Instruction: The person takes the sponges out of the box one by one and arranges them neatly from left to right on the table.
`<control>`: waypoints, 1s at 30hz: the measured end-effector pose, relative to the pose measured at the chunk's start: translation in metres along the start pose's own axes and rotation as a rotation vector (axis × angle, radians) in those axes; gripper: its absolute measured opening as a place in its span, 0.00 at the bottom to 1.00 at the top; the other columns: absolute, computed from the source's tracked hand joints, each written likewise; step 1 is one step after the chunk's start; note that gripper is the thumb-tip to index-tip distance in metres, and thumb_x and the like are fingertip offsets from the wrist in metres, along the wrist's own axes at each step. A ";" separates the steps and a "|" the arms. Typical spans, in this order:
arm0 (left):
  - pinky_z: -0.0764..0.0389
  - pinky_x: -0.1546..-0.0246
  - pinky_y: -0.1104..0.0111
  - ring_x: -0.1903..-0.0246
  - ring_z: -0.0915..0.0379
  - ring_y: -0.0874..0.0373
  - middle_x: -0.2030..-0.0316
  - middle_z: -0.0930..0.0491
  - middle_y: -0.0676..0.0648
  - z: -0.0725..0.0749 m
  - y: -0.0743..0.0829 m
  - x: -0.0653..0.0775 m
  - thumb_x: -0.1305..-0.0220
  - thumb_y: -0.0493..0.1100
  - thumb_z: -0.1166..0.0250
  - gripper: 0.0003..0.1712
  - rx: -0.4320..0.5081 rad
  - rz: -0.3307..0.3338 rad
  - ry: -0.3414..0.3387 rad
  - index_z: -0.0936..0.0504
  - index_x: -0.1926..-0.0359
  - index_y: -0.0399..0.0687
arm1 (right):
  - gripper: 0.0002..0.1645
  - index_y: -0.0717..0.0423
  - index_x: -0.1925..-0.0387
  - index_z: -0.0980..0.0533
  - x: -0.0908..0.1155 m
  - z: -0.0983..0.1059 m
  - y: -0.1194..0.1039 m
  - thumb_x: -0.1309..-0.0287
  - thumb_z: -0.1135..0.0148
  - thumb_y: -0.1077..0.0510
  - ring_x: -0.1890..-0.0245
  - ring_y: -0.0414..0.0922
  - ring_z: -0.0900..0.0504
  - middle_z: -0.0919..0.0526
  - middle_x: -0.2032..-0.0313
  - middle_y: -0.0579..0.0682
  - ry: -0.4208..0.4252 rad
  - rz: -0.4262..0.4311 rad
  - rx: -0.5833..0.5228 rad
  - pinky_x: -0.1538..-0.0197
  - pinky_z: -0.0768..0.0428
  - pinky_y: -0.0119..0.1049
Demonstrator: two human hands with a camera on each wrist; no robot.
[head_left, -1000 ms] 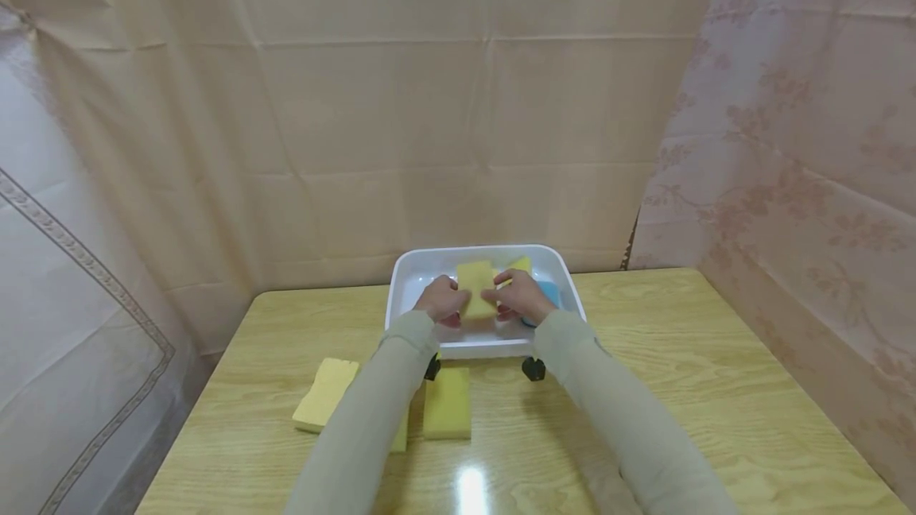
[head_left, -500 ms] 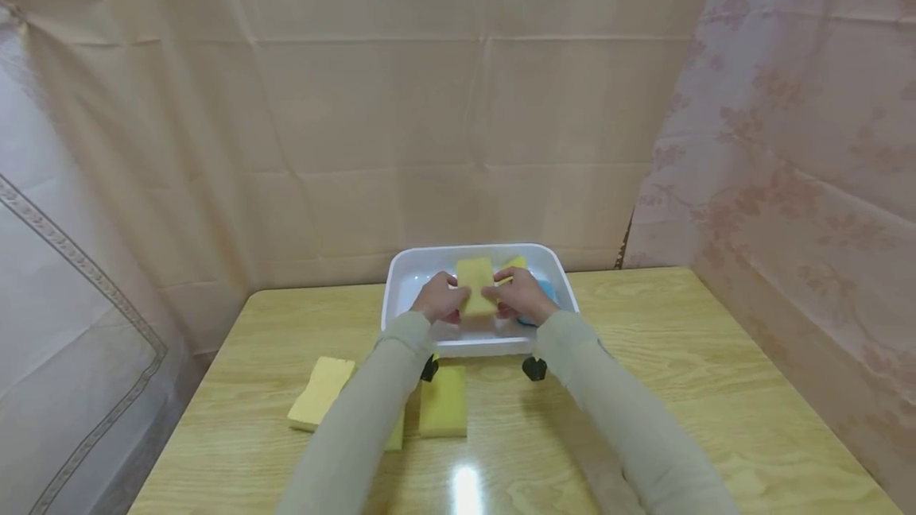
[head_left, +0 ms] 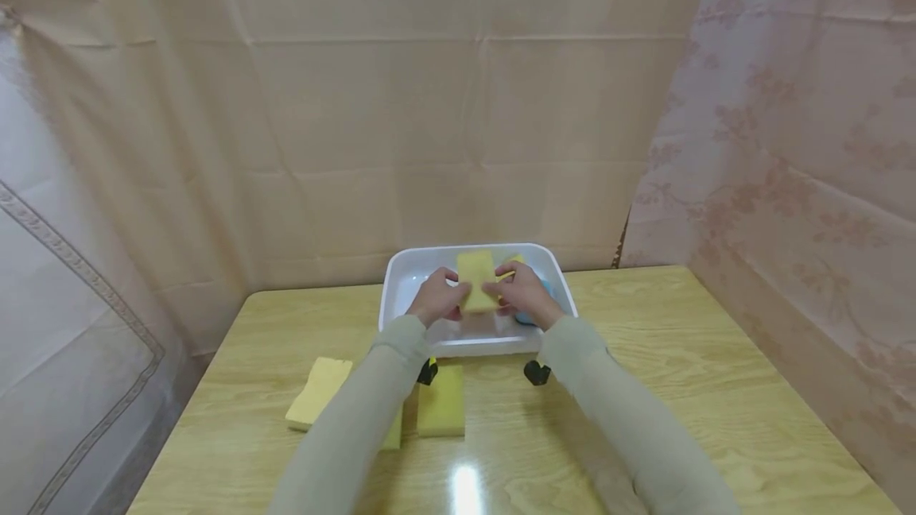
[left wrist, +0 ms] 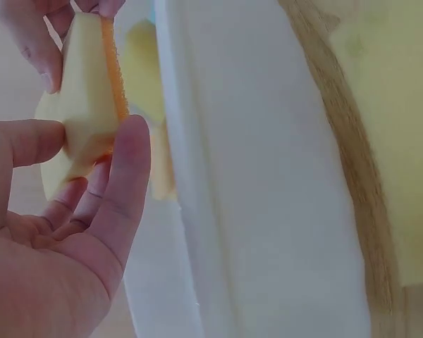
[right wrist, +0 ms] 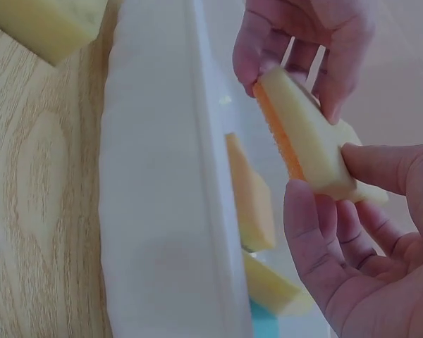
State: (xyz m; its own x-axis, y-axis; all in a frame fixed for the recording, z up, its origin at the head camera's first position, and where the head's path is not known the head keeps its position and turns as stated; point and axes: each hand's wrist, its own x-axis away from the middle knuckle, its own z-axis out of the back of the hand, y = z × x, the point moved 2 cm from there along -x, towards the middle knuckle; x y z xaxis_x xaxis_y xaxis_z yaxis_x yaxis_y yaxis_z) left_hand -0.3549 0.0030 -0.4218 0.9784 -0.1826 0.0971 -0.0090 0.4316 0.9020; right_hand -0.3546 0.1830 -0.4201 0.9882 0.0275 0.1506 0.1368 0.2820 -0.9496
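Note:
A yellow sponge [head_left: 477, 280] with an orange scrubbing layer [right wrist: 278, 134] on its underside is held by both hands over the white tray [head_left: 472, 349]. My left hand [head_left: 434, 298] pinches its left side, thumb on the yellow face and fingers beneath. On the opposite side my right hand [head_left: 531, 295] grips it the same way. Both wrist views show the sponge bent between the thumbs and fingers. Inside the tray, partly behind the right hand, lie a yellow sponge [head_left: 517, 261] and a blue thing [head_left: 525, 319]. An orange-faced sponge [right wrist: 255, 201] also shows there in the right wrist view.
On the wooden table [head_left: 687, 372], in front of the tray, lie more yellow sponges: one at the left [head_left: 320, 392], one near the middle [head_left: 440, 404], and one [head_left: 392, 431] mostly hidden by the left sleeve. A beige cloth [head_left: 372, 118] hangs behind the table.
The held sponge has shifted slightly up and away in the head view, with both hands still gripping it. The whole view has drifted a little to the left.

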 end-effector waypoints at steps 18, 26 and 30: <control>0.13 0.63 0.50 0.80 0.19 0.51 0.62 0.17 0.36 -0.004 0.011 0.009 0.29 0.44 0.37 0.23 0.107 -0.139 0.018 0.30 0.41 0.35 | 0.29 0.64 0.43 0.34 0.017 0.013 -0.007 0.39 0.30 0.60 0.76 0.44 0.22 0.23 0.61 0.57 0.029 0.062 -0.038 0.73 0.14 0.40; 0.13 0.71 0.61 0.71 0.16 0.41 0.64 0.19 0.39 -0.008 0.017 0.013 0.28 0.45 0.37 0.22 0.126 -0.153 -0.003 0.30 0.43 0.36 | 0.27 0.64 0.43 0.35 0.023 0.020 -0.007 0.38 0.32 0.61 0.75 0.44 0.23 0.24 0.59 0.59 0.041 0.079 -0.027 0.71 0.13 0.42; 0.13 0.68 0.58 0.66 0.17 0.37 0.63 0.20 0.39 -0.006 0.019 0.015 0.28 0.46 0.37 0.22 0.145 -0.137 -0.006 0.31 0.43 0.38 | 0.27 0.63 0.43 0.34 0.025 0.020 -0.009 0.38 0.32 0.61 0.74 0.45 0.22 0.25 0.57 0.59 0.027 0.087 -0.028 0.66 0.12 0.48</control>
State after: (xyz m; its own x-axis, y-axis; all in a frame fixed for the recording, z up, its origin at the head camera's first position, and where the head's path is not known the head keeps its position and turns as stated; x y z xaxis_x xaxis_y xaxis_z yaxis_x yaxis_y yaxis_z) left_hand -0.3388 0.0141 -0.4058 0.9713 -0.2362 -0.0289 0.0943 0.2706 0.9581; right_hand -0.3330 0.2001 -0.4020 0.9979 0.0247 0.0602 0.0520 0.2529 -0.9661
